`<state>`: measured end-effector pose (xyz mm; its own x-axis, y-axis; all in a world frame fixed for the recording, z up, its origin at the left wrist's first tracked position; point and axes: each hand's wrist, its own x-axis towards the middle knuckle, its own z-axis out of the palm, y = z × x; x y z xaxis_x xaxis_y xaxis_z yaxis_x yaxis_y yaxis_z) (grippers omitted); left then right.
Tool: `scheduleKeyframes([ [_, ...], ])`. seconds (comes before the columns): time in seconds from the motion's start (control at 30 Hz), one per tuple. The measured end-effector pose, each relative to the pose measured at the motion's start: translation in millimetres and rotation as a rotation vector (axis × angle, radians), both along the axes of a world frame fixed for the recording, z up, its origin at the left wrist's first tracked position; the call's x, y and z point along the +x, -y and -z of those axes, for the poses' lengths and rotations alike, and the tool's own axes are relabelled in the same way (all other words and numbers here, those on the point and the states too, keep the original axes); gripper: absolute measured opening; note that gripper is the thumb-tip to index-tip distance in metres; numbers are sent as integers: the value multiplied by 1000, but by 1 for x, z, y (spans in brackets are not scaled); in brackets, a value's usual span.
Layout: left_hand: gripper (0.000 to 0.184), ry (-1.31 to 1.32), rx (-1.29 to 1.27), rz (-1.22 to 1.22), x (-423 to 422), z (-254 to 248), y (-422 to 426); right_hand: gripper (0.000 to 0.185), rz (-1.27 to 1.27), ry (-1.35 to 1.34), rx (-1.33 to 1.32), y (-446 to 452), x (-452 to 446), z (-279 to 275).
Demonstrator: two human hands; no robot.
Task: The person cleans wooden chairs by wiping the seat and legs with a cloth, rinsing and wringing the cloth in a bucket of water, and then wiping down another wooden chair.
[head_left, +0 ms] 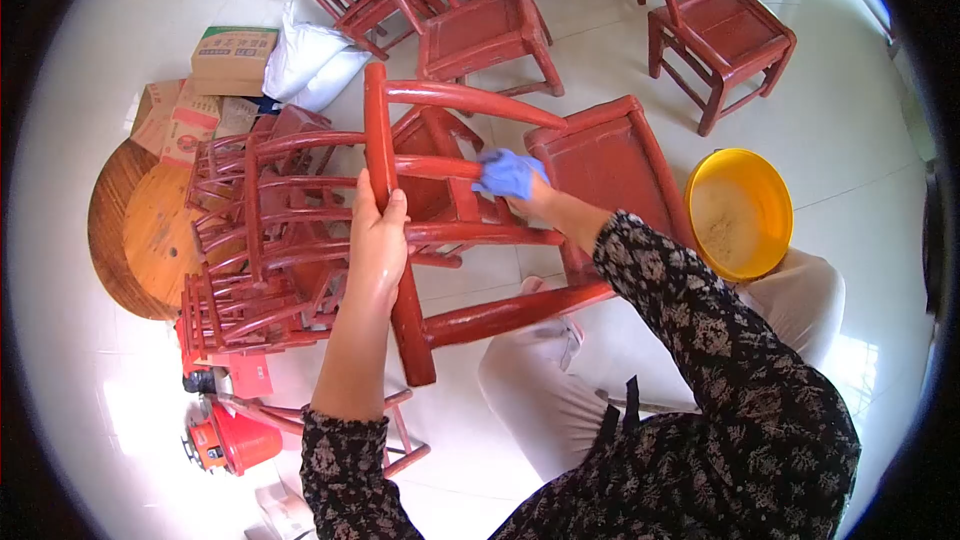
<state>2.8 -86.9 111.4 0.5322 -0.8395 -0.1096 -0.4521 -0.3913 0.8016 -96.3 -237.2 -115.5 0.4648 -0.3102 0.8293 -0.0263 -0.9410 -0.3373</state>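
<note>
A red wooden chair is tipped in front of me, with its back toward my left. My left hand is closed around the top rail of its back. My right hand presses a blue cloth against a slat of the chair back, near the seat. The cloth hides most of the right fingers. A yellow bucket with cloudy water stands close to my right knee.
More red chairs stand ahead, another at the far right. Stacked chairs and round wooden tabletops are at left. A cardboard box, a white sack and a red bucket are also on the floor.
</note>
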Motion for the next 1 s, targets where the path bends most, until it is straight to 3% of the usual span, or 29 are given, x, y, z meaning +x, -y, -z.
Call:
scheduleKeyframes([
  [0.07,56,24,28,-6,-10,-12,3,14,50,3,16,-7,-23,23],
  [0.13,55,68,60,-5,-9,-10,6,16,159,18,348,-14,-42,16],
  [0.27,54,127,69,36,-5,-7,6,21,259,38,449,-17,-25,11],
  [0.3,54,130,61,38,-7,-9,6,22,242,211,423,-31,-28,-9],
  [0.37,53,138,99,9,-10,-11,7,22,230,207,664,-58,-14,11],
  [0.43,53,133,89,32,-7,-7,6,16,-165,393,971,-90,-17,-21],
  [0.47,54,130,68,49,-7,-6,8,16,-167,396,970,-88,-15,-28],
  [0.53,54,161,78,40,-9,-7,9,14,-198,108,698,-79,-7,-46],
  [0.63,55,207,96,42,3,4,12,12,-42,174,570,-78,8,-43],
  [0.7,55,343,63,88,12,9,14,13,-77,137,614,-76,-4,-62],
  [0.77,55,232,103,55,-5,-6,13,15,-155,71,725,-81,-19,-77],
  [0.8,55,124,149,21,-13,-13,12,15,-154,71,726,-83,-21,-77],
  [0.9,54,186,67,68,8,5,16,17,-136,163,715,-88,-23,-77],
  [1.0,54,280,38,85,10,7,15,19,-138,1,728,-98,-33,-56],
])
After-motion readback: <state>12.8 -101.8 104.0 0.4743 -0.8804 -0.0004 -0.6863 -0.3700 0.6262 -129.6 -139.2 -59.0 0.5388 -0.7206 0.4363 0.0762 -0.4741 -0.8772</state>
